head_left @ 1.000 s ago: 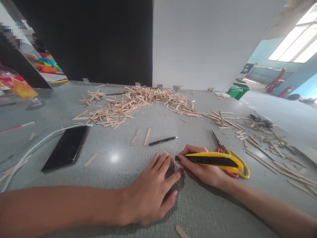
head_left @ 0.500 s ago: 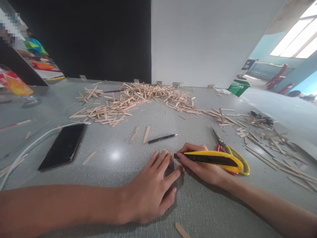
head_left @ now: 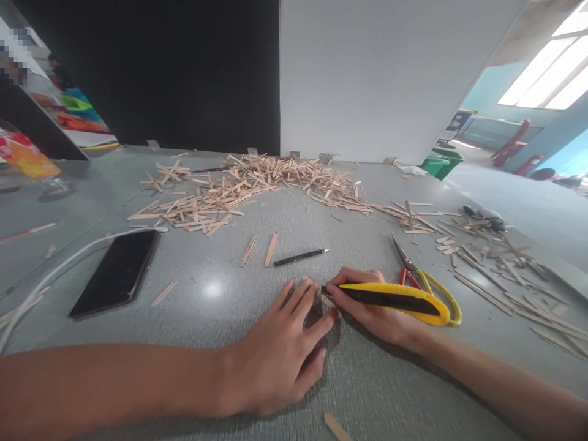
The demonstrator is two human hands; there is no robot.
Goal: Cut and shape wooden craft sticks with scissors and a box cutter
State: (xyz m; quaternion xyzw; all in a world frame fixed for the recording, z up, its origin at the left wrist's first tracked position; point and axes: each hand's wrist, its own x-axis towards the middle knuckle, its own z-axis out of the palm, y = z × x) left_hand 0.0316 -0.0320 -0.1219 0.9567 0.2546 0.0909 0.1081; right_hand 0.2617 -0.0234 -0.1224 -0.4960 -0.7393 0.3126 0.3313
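My right hand (head_left: 367, 303) is closed around a yellow and black utility knife (head_left: 395, 300), its front end pointing left. The knife's tip is at a small wooden craft stick (head_left: 327, 299) lying on the grey table. Fingers slightly spread, my left hand (head_left: 289, 349) lies palm down and holds the craft stick against the table with its fingertips. Part of the stick is hidden under the fingers. Scissors (head_left: 427, 282) with yellow and red handles lie just behind the knife, partly covered by it. Beyond my hands rests a black pen (head_left: 301, 257).
A heap of craft sticks (head_left: 266, 177) spreads along the back panel. More stick pieces (head_left: 509, 263) lie at right. A phone (head_left: 117, 272) with a white cable (head_left: 64, 260) is at left, near a bottle (head_left: 27, 153). One stick (head_left: 337, 427) lies at the front edge.
The view shifts very slightly. The knife's rear end tilts a little lower and covers more of the scissors' red handle. Both hands keep their places.
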